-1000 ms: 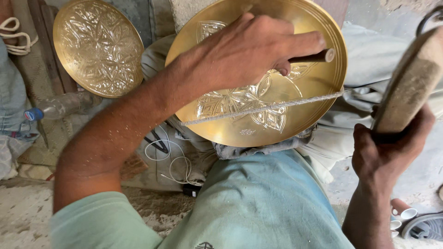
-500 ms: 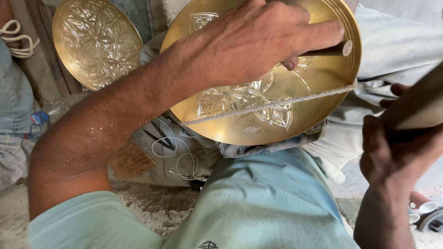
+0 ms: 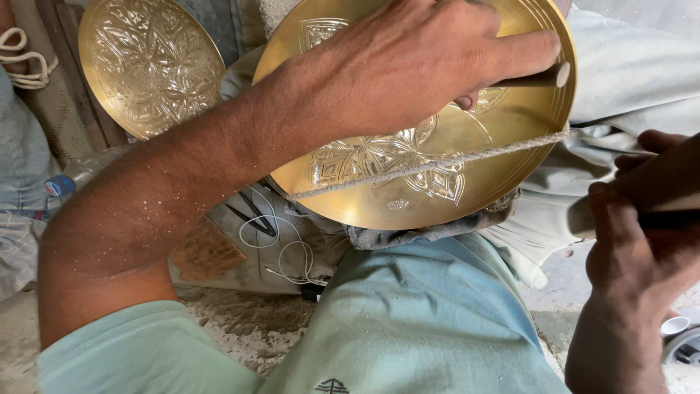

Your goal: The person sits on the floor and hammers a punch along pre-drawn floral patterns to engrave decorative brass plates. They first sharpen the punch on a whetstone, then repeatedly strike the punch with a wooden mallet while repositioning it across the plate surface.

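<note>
The work area is a rough, dusty floor [image 3: 240,328] with grey cloth [image 3: 642,80] spread at the upper right. A round brass plate [image 3: 437,182] with an engraved flower pattern rests tilted on the person's lap, on a dark rag [image 3: 430,232] above the light-blue trousers [image 3: 423,314]. A taut cord [image 3: 430,166] crosses the plate face from its lower-left rim to its right rim.

The left hand [image 3: 408,66] lies over the upper half of the plate. Its grip is closed around a thin metal rod [image 3: 543,76], whose round end shows near the plate's right rim.

The right hand [image 3: 634,241] is at the right edge of the view, apart from the plate. Its grip is closed around a wooden handle [image 3: 656,197]; the tool's head is out of view.

A second engraved brass plate [image 3: 149,66] leans at the upper left. White wire [image 3: 284,248] and dark scissors [image 3: 251,215] lie on the floor below the first plate's left rim.
</note>
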